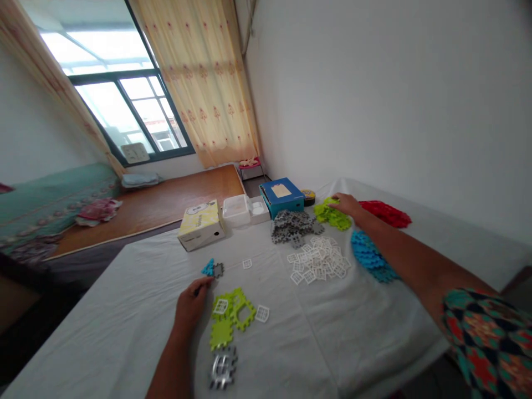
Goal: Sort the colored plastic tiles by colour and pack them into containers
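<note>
Lime-green, notch-edged pieces lie heaped at the right fingers.

On my right arm I wear a short, loose sleeve, printed all over in a busy pattern: a dark ground, teal-green patches, red shapes and pale orange, flower-like motifs with pointed petals. Below its hem, my right forearm and right hand are bare. My left forearm and left hand are bare too, as far as I see them.
</note>
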A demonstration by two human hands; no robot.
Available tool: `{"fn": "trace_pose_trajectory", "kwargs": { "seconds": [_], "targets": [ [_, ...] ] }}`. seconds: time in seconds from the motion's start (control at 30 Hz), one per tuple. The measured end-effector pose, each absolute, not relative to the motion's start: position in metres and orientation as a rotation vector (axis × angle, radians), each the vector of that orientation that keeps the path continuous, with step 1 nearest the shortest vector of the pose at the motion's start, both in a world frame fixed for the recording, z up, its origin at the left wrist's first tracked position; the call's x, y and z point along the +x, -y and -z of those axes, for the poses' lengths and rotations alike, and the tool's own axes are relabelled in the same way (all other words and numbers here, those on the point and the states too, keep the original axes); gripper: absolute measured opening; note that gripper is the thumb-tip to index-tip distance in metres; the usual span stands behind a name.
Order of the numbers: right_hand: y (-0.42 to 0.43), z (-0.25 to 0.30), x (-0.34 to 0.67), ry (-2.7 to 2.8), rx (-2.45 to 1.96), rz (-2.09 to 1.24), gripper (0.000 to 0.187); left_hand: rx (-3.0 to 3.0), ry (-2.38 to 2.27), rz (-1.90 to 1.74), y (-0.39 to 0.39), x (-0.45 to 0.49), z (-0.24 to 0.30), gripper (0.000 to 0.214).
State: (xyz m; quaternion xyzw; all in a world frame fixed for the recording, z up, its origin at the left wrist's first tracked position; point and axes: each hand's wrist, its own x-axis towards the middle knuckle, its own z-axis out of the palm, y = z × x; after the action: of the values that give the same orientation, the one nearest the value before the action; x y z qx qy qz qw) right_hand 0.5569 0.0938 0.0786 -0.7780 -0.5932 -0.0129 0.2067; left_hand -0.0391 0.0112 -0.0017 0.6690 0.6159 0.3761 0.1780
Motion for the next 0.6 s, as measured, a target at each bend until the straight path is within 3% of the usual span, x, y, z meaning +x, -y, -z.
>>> {"fn": "trace_pose_trajectory", "kwargs": {
  "seconds": [0.1, 0.2, 0.37, 0.47, 0.6],
  "targets": [
    [-0.098, -0.085, 0.536, 1.641, -2.126, 0.115, 0.047, 1.863, -1.755, -1.096, -0.006, -0.035, 0.000, 0.034],
    [-0.085, -0.083, 0.470, 1.871, -1.705, 0.170, 0.037, 1.848, -1.741, -1.108, -0.002, -0.028, -0.002, 0.032],
    [-0.009, -0.060, 0.316, 2.396, -0.842, -0.253, 0.026, 1.794, -1.719, -1.145, -0.002, -0.023, 0.001, 0.030],
    [0.030, -0.045, 0.244, 2.580, -0.604, -0.398, 0.032, 1.798, -1.690, -1.155, -0.003, -0.025, 0.006, 0.031],
    [0.037, -0.031, 0.201, 2.717, -0.701, -0.362, 0.055, 1.805, -1.664, -1.160, -0.004, -0.026, 0.012, 0.031]
  ]
}}
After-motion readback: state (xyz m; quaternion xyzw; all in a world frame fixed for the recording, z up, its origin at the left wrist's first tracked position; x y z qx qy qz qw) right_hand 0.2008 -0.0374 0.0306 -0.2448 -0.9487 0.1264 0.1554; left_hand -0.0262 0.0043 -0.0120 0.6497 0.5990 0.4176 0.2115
